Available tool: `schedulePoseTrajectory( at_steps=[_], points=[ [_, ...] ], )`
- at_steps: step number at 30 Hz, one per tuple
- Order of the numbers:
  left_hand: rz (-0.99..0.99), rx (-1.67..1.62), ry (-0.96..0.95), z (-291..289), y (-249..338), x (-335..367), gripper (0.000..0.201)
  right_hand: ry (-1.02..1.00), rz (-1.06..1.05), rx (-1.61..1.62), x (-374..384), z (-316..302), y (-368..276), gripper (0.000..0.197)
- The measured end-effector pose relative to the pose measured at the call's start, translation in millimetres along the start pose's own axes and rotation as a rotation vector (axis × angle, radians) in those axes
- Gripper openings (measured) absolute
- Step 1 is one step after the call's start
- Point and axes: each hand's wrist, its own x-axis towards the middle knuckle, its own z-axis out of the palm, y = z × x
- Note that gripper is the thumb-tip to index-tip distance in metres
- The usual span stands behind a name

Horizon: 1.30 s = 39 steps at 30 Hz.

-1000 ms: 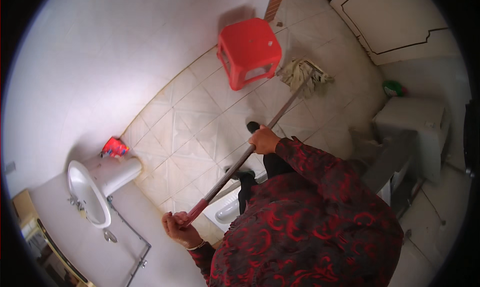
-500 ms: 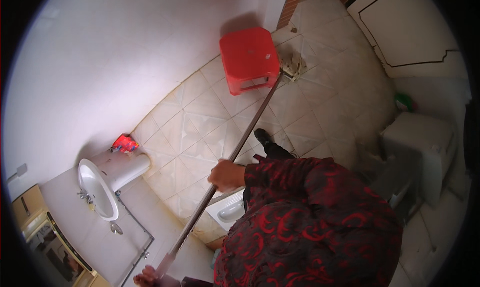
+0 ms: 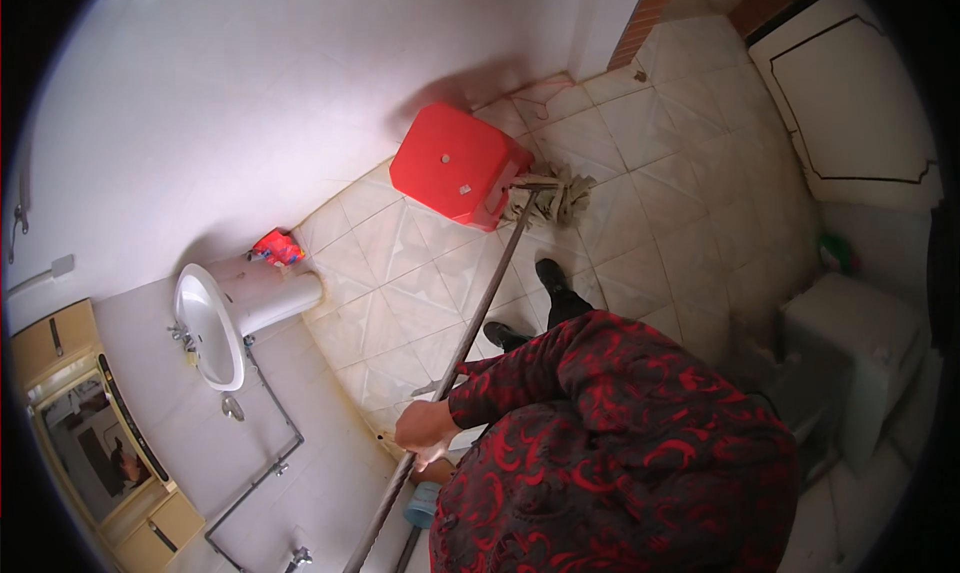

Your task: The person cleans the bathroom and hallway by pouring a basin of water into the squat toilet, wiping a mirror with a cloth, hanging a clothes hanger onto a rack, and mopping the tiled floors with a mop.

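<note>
R hand [image 3: 425, 431] clamped on mop handle [image 3: 488, 298], L hand OOV, can't tell; its axis runs fwd-R to mop head [image 3: 568, 197] beside red stool [image 3: 450, 171].

A mop [image 3: 479, 318] with a long, straight, brownish handle leans at a slant, its upper end cut off by the view. Its head [image 3: 563, 201], bunched strips of dingy cream cloth, lies spread on the tiled floor [image 3: 625, 258], nearer the white wall's edge than the door-side edge.
</note>
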Motion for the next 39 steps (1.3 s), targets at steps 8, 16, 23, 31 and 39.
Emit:
schedulePoseTrajectory(
  at_steps=[8, 16, 23, 31, 39],
  points=[
    [-0.482, -0.251, 0.054, 77, -53, -40, 0.02, 0.012, 0.235, -0.084, -59, -16, 49, 0.036],
    [-0.457, -0.393, -0.179, 181, -26, -51, 0.022, 0.219, 0.4, -0.143, -113, -57, 70, 0.037],
    [-0.172, -0.435, -0.204, 161, 36, -26, 0.022, 0.369, 0.199, -0.229, -87, -73, 45, 0.032],
    [0.068, -0.353, -0.027, 132, 125, -28, 0.02, 0.338, -0.037, -0.197, -26, -75, -2, 0.034],
    [0.362, -0.413, -0.077, 146, 143, -38, 0.027, 0.514, -0.139, -0.206, 49, -68, 15, 0.011]
  ],
)
